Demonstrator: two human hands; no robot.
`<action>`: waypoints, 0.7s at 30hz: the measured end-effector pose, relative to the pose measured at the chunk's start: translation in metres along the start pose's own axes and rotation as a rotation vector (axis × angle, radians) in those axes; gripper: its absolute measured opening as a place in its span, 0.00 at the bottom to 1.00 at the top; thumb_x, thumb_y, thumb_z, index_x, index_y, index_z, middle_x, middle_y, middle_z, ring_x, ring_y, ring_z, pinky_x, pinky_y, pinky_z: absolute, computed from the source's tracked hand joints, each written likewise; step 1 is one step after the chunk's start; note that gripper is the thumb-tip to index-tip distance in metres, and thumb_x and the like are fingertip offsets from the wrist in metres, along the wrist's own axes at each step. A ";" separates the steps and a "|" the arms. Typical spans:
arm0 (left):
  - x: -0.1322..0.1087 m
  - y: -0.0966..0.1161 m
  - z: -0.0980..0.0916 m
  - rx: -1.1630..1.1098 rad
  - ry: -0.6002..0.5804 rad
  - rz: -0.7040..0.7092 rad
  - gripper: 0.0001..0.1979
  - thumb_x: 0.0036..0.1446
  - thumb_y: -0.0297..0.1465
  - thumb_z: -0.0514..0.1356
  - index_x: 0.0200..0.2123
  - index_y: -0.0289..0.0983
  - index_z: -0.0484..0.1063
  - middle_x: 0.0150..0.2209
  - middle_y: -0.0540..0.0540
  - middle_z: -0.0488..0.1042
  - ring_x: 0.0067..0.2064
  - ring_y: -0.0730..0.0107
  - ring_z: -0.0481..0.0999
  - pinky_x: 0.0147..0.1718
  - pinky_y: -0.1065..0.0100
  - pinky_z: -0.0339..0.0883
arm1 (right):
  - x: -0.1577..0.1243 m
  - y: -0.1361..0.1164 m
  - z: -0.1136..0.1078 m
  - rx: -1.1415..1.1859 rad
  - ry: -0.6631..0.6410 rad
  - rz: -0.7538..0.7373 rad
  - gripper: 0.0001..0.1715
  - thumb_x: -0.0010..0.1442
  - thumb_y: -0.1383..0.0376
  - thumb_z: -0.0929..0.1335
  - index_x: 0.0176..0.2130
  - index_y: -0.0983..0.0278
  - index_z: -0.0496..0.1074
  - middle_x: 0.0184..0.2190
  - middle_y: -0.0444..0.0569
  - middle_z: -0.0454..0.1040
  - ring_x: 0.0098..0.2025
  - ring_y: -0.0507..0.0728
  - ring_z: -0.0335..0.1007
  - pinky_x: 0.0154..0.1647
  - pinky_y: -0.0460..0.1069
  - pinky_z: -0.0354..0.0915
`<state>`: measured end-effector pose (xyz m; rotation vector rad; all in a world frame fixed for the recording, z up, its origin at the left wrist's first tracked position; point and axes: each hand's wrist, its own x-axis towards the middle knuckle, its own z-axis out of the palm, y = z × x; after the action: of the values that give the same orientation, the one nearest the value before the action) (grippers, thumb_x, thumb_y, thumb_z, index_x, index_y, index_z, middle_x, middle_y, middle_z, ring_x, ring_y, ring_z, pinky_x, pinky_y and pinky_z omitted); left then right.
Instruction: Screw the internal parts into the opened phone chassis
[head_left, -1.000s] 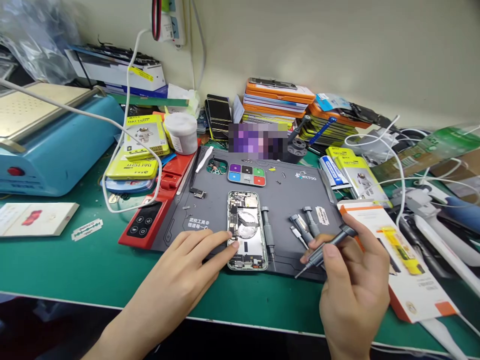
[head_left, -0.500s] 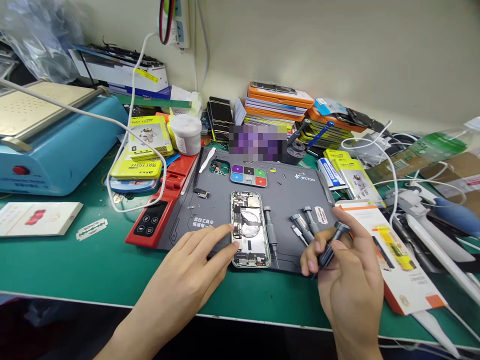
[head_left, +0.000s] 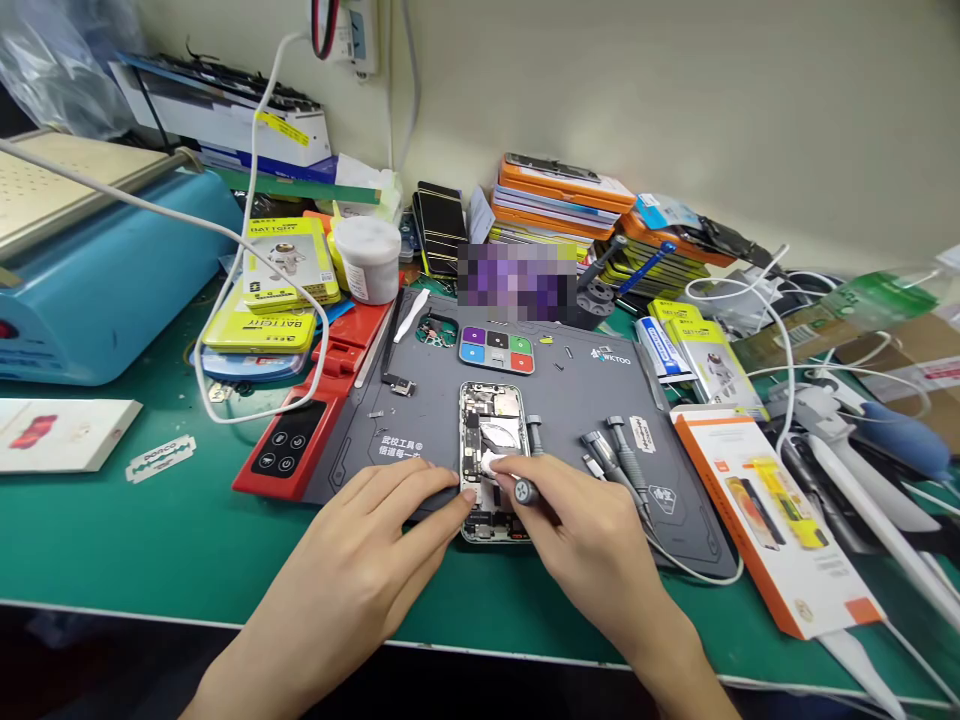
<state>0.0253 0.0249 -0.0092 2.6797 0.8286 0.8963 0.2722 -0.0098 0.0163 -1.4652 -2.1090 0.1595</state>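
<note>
An opened smartphone (head_left: 469,425), its circuit board and inner parts exposed, lies on a dark grey work mat (head_left: 600,385). My left hand (head_left: 375,545) has its fingers stretched out, the tips touching the phone's lower left edge. Over the phone's middle, my right hand (head_left: 585,520) is closed around a dark screwdriver (head_left: 526,491) whose round cap faces me; its tip is hidden. A small white thing (head_left: 490,462) shows at my right fingertips; I cannot make out what it is. Another grey screwdriver (head_left: 534,432) lies just right of the phone, partly covered by my right hand.
More screwdrivers (head_left: 624,455) and a white cable (head_left: 701,575) lie right of the phone. A color-marked tray (head_left: 496,350) sits behind it. To the left are a red device (head_left: 281,445) and a razor blade (head_left: 161,458); an orange-white box (head_left: 780,520) stands at right.
My right hand has moved left and down with the screwdriver, from beside the mat's right part to over the phone. My left hand stays at the phone's edge. The view has shifted slightly.
</note>
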 end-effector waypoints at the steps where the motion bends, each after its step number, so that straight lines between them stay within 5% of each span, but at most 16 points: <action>1: 0.000 0.000 0.000 -0.002 -0.006 -0.001 0.16 0.76 0.22 0.57 0.61 0.37 0.76 0.59 0.43 0.80 0.59 0.57 0.75 0.59 0.55 0.67 | 0.000 0.001 0.001 -0.002 -0.003 -0.025 0.16 0.73 0.75 0.67 0.53 0.59 0.77 0.42 0.45 0.86 0.39 0.56 0.85 0.36 0.49 0.74; 13: -0.001 0.001 0.001 -0.017 -0.067 -0.039 0.25 0.74 0.15 0.51 0.66 0.38 0.72 0.62 0.44 0.77 0.63 0.58 0.70 0.65 0.57 0.60 | -0.004 -0.002 0.008 -0.178 0.012 -0.171 0.17 0.69 0.79 0.66 0.53 0.64 0.75 0.31 0.43 0.77 0.29 0.54 0.73 0.29 0.50 0.66; 21: 0.000 0.002 0.002 -0.027 -0.001 -0.048 0.22 0.73 0.15 0.54 0.63 0.36 0.75 0.59 0.44 0.79 0.61 0.59 0.73 0.64 0.58 0.62 | -0.005 -0.002 0.010 -0.190 0.027 -0.175 0.18 0.70 0.80 0.66 0.53 0.66 0.77 0.31 0.44 0.75 0.30 0.55 0.70 0.30 0.52 0.62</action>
<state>0.0278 0.0227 -0.0104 2.6260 0.8700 0.8883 0.2671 -0.0134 0.0070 -1.3687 -2.2681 -0.1289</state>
